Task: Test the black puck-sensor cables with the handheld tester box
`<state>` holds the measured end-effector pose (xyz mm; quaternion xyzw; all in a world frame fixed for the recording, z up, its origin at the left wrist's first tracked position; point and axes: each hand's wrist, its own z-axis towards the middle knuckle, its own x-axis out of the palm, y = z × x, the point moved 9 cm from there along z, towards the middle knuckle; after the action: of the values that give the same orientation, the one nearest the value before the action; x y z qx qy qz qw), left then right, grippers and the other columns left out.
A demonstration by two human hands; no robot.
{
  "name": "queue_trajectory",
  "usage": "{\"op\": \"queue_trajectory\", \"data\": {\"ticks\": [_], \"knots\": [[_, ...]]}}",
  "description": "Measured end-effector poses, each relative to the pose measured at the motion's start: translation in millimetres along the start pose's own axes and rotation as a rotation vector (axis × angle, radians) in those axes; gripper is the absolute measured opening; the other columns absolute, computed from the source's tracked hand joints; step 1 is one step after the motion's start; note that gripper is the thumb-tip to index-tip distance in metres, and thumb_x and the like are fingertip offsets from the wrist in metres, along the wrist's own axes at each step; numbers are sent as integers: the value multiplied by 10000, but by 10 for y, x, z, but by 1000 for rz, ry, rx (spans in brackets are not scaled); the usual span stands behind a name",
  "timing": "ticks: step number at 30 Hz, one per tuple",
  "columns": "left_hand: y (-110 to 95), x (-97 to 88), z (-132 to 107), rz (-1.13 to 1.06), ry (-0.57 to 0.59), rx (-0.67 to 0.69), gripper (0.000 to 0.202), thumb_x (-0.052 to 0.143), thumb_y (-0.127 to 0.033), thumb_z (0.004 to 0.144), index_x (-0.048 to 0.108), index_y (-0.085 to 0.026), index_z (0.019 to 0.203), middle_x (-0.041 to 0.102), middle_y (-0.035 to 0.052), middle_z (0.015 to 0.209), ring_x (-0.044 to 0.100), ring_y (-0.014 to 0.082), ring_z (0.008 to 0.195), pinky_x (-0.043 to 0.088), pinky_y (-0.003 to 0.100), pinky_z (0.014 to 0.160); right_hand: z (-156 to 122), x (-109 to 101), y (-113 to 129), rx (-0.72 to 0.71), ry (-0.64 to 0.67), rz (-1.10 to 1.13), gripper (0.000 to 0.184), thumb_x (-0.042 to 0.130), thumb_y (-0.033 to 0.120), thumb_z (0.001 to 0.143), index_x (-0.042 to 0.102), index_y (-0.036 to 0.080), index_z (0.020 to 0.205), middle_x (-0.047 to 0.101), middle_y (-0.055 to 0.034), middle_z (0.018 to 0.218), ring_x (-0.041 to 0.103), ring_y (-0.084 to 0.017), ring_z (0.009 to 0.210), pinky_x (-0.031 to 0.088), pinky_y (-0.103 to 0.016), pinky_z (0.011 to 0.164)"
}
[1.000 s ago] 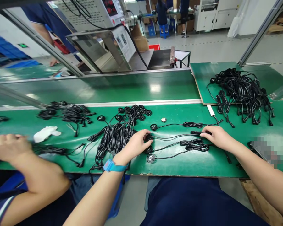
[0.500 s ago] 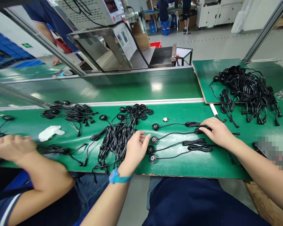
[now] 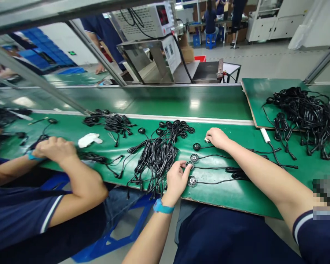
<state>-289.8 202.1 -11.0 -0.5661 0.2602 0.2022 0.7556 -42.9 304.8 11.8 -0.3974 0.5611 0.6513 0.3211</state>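
Observation:
Several black cables lie side by side before me, each with a round black head (image 3: 192, 181) at its left end and a bundled cord. My left hand (image 3: 178, 178), with a blue wristband, has its thumb and fingers on one of these heads (image 3: 190, 165). Above the row, my right hand (image 3: 219, 138) pinches a small white piece (image 3: 207, 139), mostly covered by the fingertips. My right forearm hides part of the bundled cords. Left of my left hand is a heap of similar cables (image 3: 156, 157).
A big cable pile (image 3: 305, 113) rests on a raised green board (image 3: 254, 97) at right. Beside it lies a white stick-like item (image 3: 265, 135). To my left, a co-worker's hand (image 3: 55, 148) is near more cables and a white crumpled piece (image 3: 89, 140).
My right hand has left the bundled cords, moved up and left, and taken hold of the small white piece. My left hand has come onto a round head. The view has shifted left.

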Motion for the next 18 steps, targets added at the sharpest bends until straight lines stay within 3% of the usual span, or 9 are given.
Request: {"op": "queue_trajectory", "data": {"ticks": [4, 7, 12, 15, 18], "knots": [[45, -30, -77, -132, -48, -43, 356, 552, -485, 1002, 645, -172, 1145, 661, 38, 837, 619, 172, 712, 525, 317, 735, -290, -190, 171, -18, -86, -8, 174, 549, 132, 1006, 671, 143, 882, 670, -91, 941, 609, -212, 919, 471, -311, 864], [69, -41, -80, -173, -49, -65, 340, 521, -481, 1020, 656, -180, 1101, 674, 44, 846, 631, 177, 727, 521, 314, 733, -778, -193, 600, -117, -140, 11, 191, 458, 193, 1062, 635, 170, 996, 673, -91, 1034, 607, -216, 986, 489, -342, 916], [52, -36, -63, -198, -28, -56, 338, 501, -480, 1023, 666, -186, 1055, 713, 61, 918, 663, 191, 774, 524, 307, 727, -1526, 288, 1448, -519, -170, 104, 199, 419, 208, 1062, 605, 169, 1002, 677, -110, 1053, 604, -227, 962, 531, -370, 887], [82, -38, -83, -225, -30, -67, 357, 511, -501, 1012, 667, -184, 1054, 714, 54, 879, 666, 194, 754, 526, 299, 695, -1608, 572, 1565, -544, -180, 44, 206, 414, 198, 1042, 589, 169, 936, 668, -106, 976, 592, -228, 868, 532, -376, 808], [117, -42, -89, -220, -22, -72, 394, 521, -542, 995, 671, -181, 1044, 716, 50, 848, 667, 195, 719, 527, 294, 664, -1554, 683, 1537, -509, -184, 4, 179, 457, 247, 1040, 584, 176, 935, 664, -88, 952, 590, -228, 848, 525, -367, 794]]}}
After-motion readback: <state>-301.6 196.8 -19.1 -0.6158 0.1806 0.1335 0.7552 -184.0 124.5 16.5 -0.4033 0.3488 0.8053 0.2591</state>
